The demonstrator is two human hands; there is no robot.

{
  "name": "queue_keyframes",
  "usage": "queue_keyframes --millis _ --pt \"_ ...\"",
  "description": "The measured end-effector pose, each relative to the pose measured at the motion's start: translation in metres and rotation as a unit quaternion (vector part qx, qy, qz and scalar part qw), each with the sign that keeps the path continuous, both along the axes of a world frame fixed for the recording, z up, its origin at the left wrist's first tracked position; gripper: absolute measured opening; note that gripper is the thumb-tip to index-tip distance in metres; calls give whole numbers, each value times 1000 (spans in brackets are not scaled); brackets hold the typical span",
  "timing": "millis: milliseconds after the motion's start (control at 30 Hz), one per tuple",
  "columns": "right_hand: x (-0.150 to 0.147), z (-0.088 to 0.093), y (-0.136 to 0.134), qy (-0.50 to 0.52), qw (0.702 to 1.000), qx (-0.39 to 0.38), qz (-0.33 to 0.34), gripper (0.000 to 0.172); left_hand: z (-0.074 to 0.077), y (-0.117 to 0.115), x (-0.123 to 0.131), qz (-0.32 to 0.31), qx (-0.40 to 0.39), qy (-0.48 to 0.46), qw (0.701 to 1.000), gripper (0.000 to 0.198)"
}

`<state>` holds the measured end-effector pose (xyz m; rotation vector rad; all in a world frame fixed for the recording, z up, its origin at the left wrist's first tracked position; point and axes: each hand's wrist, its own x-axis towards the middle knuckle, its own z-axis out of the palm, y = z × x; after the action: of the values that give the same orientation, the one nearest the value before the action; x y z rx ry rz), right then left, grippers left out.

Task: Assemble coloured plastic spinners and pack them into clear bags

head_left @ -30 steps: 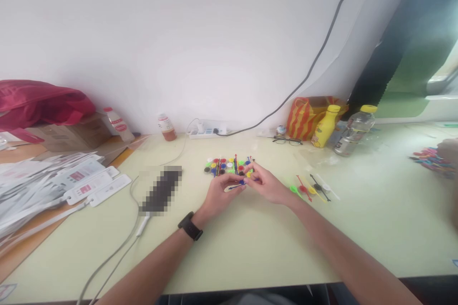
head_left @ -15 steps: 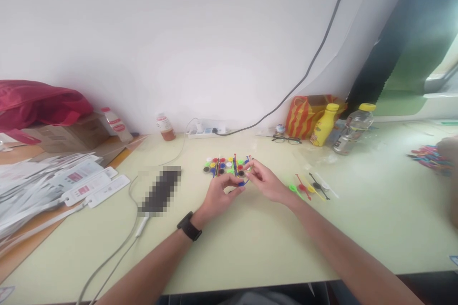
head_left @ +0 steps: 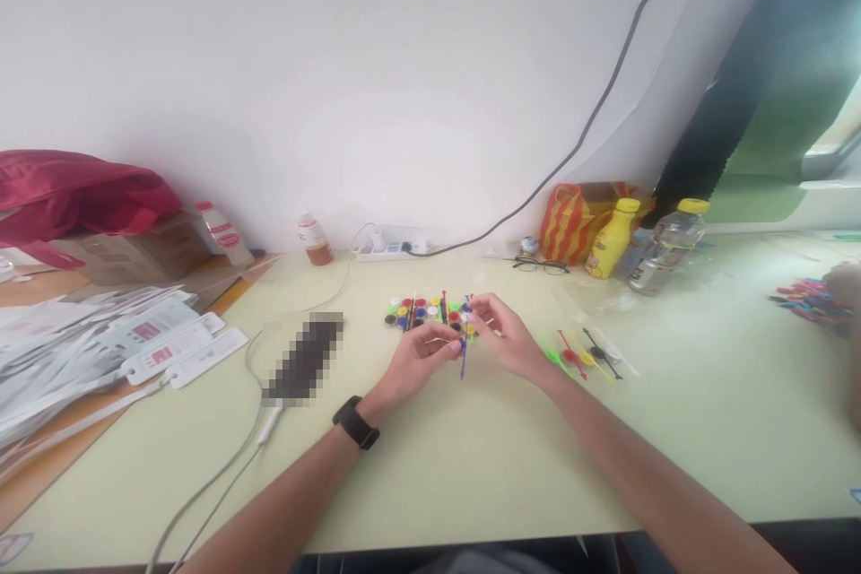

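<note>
My left hand (head_left: 418, 361), a black watch on its wrist, and my right hand (head_left: 506, 336) meet over the pale table, just in front of a cluster of small coloured discs and sticks (head_left: 423, 312). A thin blue stick (head_left: 464, 352) hangs upright between the fingertips of both hands. My left fingers curl around its top end, and my right fingers pinch together at the same spot beside a small white piece. A few loose coloured sticks (head_left: 584, 354) lie to the right of my right hand.
A blurred dark device (head_left: 304, 358) with a white cable lies left of my hands. White packets (head_left: 100, 348) pile at the far left. Bottles (head_left: 609, 239), glasses (head_left: 540, 265), a striped bag (head_left: 575, 217) and a power strip (head_left: 390, 244) line the wall. Another person's hand (head_left: 846, 280) shows at right.
The blue stick, held flat between my hands a second ago, now hangs upright. Both hands have lifted slightly and shifted a little toward the disc cluster.
</note>
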<state>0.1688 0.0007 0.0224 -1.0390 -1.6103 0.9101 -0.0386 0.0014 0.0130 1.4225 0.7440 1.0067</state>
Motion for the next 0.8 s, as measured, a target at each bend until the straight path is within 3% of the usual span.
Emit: queue_keyframes --millis 100,267,400,500,567,667,800 --pt "2 8 -5 -10 999 38 -21 32 -3 5 -3 37 -7 -17 999 31" --pt "2 15 -14 2 998 53 29 43 -5 7 -6 50 -19 -22 998 29" --pt "1 10 -14 -19 998 12 54 38 -5 7 -5 62 -20 -24 998 30" --pt "2 7 -11 -47 995 -26 81 63 -3 6 -5 71 -17 -23 997 30" --pt "2 7 -10 -35 996 -22 75 61 -3 6 -5 73 -18 -25 997 29" --pt "-1 5 -9 4 998 -23 61 42 -3 6 -4 71 -22 -30 997 29" --pt "-7 -2 -6 52 995 -78 37 58 -5 7 -5 82 -18 -26 996 29"
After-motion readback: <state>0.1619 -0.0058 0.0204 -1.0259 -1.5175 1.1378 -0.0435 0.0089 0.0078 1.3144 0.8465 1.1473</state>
